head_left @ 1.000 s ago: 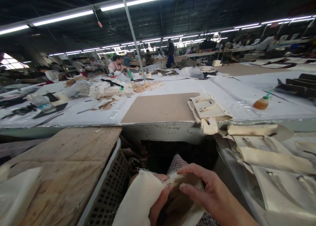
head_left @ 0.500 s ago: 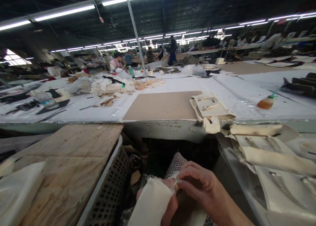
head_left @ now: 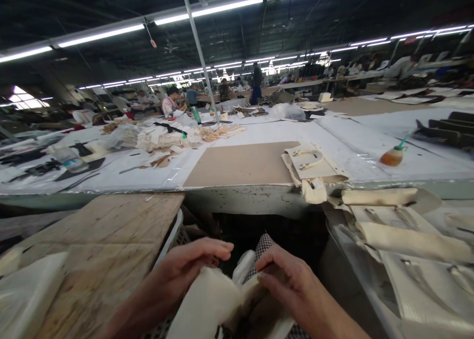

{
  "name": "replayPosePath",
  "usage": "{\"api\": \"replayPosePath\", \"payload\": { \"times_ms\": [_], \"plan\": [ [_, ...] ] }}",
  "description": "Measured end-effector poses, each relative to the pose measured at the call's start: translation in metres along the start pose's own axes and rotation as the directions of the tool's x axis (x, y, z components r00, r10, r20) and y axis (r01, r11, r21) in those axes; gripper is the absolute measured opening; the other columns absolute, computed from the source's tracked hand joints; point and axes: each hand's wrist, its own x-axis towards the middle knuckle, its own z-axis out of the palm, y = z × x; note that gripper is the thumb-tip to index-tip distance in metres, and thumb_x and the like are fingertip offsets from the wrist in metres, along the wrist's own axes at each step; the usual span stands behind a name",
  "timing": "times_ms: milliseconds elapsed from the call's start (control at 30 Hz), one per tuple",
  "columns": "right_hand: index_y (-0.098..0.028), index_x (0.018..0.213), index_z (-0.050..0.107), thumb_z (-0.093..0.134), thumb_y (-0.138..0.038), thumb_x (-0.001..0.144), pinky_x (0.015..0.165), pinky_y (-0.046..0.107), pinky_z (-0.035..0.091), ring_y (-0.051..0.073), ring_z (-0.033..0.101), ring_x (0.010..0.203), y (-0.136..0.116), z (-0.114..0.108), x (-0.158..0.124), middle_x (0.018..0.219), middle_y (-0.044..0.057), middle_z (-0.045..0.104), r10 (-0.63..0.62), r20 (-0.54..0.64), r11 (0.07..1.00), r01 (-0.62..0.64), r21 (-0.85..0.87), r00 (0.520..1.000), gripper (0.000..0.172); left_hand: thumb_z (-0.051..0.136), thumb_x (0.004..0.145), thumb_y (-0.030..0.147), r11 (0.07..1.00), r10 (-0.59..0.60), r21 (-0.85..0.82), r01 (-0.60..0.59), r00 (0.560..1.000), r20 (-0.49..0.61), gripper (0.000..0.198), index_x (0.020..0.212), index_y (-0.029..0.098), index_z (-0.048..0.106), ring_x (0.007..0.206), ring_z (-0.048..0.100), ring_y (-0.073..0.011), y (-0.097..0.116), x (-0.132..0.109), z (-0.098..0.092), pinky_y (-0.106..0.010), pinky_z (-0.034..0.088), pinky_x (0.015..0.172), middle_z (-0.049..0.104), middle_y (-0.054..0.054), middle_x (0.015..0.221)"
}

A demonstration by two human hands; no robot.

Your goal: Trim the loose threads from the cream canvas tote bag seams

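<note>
A cream fabric piece lies in my lap between my two hands, its middle folded open and dark inside. My right hand pinches its right edge between thumb and fingers. My left hand is raised at the fabric's upper left, fingers stretched out and slightly curved; its thumb is mostly hidden. Behind the fabric a white rounded bit and checkered cloth show.
A cream bag lies on a brown sheet at the table edge. Right of it stands a glue bottle. Stacked bags lie at right, a wooden board at left above a plastic basket. People work far back.
My left hand has come out from behind the fabric, moving up and left with its fingers extended. The fabric has spread open, and my right hand has shifted slightly left.
</note>
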Motion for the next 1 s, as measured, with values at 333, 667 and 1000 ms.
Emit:
{"api": "replayPosePath", "payload": {
  "times_ms": [333,667,1000],
  "plan": [
    [-0.023,0.095,0.054,0.058,-0.017,0.082,0.075,0.028,0.045,0.018,0.059,0.083,0.002,0.001,-0.001,0.089,-0.001,0.063,0.108,-0.022,0.992,-0.106,0.075,0.994,0.014,0.082,0.065,0.032,0.806,-0.197,0.581,-0.116,0.872,0.447,0.028,0.081,0.023,0.060,0.073,0.059,-0.0189,0.072,0.040,0.035,-0.023,0.027,0.055,0.065,0.004,0.079],
    [-0.022,0.093,0.053,0.063,-0.040,0.084,0.076,0.029,0.050,0.020,0.064,0.088,0.018,-0.016,-0.019,0.091,0.003,0.067,0.204,-0.127,0.895,-0.132,0.427,0.971,0.023,0.053,0.075,0.017,0.914,-0.130,0.404,0.028,0.965,0.226,0.005,0.076,0.021,0.055,0.066,0.052,-0.0132,0.038,0.032,0.063,-0.023,0.029,0.058,0.058,0.007,0.068],
    [-0.020,0.092,0.055,0.065,-0.052,0.084,0.069,0.028,0.053,0.020,0.069,0.080,0.030,-0.014,-0.023,0.085,0.004,0.071,0.245,-0.160,0.861,-0.139,0.489,0.956,0.034,0.047,0.075,0.006,0.920,-0.051,0.392,-0.005,0.990,0.131,0.020,0.081,0.021,0.058,0.072,0.056,-0.0127,0.024,0.032,0.073,-0.022,0.036,0.067,0.063,0.006,0.077]
  ]
}}
